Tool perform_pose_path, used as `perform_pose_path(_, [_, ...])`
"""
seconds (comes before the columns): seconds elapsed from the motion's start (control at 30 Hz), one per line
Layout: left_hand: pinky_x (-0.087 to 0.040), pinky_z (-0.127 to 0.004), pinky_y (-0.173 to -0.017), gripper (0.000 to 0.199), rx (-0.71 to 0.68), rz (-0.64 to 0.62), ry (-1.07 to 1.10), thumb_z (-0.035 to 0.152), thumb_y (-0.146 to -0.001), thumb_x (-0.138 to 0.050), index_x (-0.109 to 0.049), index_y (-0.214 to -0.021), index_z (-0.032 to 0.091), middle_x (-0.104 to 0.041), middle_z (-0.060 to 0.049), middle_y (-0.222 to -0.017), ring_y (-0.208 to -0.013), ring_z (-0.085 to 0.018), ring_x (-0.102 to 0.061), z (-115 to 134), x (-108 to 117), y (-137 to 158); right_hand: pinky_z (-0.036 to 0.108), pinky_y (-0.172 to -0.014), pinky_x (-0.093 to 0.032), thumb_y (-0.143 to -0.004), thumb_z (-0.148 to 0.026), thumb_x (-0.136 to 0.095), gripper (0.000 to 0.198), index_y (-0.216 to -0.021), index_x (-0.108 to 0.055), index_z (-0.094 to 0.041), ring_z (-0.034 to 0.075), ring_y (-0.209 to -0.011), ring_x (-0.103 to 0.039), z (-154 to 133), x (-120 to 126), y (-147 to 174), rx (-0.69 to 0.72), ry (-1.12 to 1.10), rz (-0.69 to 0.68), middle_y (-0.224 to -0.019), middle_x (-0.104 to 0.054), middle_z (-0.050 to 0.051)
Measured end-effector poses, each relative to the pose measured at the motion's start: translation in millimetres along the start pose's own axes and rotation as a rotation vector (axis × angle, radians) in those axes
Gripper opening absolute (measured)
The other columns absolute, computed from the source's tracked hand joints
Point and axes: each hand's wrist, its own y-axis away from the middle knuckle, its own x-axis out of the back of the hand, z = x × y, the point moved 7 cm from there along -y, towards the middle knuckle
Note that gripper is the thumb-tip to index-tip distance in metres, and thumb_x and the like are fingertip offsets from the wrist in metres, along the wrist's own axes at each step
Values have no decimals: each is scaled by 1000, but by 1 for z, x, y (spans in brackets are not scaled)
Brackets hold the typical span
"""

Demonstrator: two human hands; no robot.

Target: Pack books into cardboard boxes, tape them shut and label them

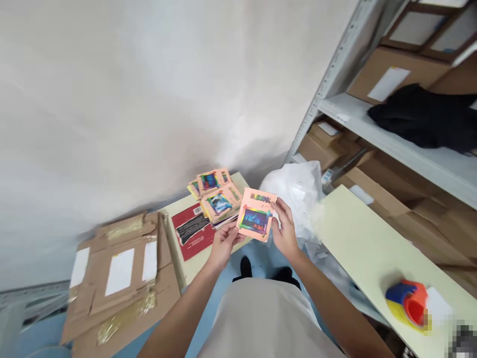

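A thin square pink booklet (255, 215), or possibly a card pack, is held up in front of me, printed with a rainbow-framed dark picture and colourful lettering. My left hand (225, 241) pinches its lower left corner between thumb and fingers. On the opposite side, my right hand (284, 229) grips the right edge, fingers along the top and thumb lower down. Just beyond my left hand, a pile of similar pink booklets (220, 200) lies loosely stacked on a pale table. A flat red item (192, 233) with a black label and a barcode sits partly under that pile.
Flattened cardboard boxes (122, 278) lean left of the pale table (169, 211). A white plastic bag (292, 191) stands beyond my right hand. At right, a pale worktop (357, 248) bears a red, blue and yellow object (408, 303). A metal shelf (402, 132) holds cartons and black cloth.
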Motion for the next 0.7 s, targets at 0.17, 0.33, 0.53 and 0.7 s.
perform_pose_path(0.17, [-54,-31,-73,48,81,-278,-143,55,-72,-67,-66,-101,16,-71,-6,-83,-74,-16,-66,-28,-83,-3,42,-79,-57,-91,-47,-47,66,-147,-18,-25,22,-91,-69,57,91,40,-429,-383,248,-134,-53,17])
perform_pose_path(0.33, [-51,-31,-75,48,152,-535,-334,57,-72,-66,-65,-97,16,-70,-6,-87,-72,-16,-64,-67,-173,5,35,-65,-56,-86,-58,-49,49,-113,-55,-18,18,-67,-67,97,177,93,-647,-492,529,-91,-71,8])
perform_pose_path(0.53, [-49,-31,-83,47,196,-772,-477,58,-74,-64,-66,-96,17,-68,-9,-100,-93,-20,-63,-102,-279,29,28,-60,-52,-81,-57,-57,39,-89,-59,-19,15,-62,-62,133,271,160,-725,-436,718,-73,-67,2])
perform_pose_path(0.7, [-52,-31,-78,53,257,-780,-538,51,-66,-75,-63,-105,18,-68,-10,-102,-89,-20,-64,-126,-353,42,31,-60,-53,-80,-61,-56,40,-87,-58,-21,17,-63,-61,178,332,194,-756,-454,789,-74,-67,3])
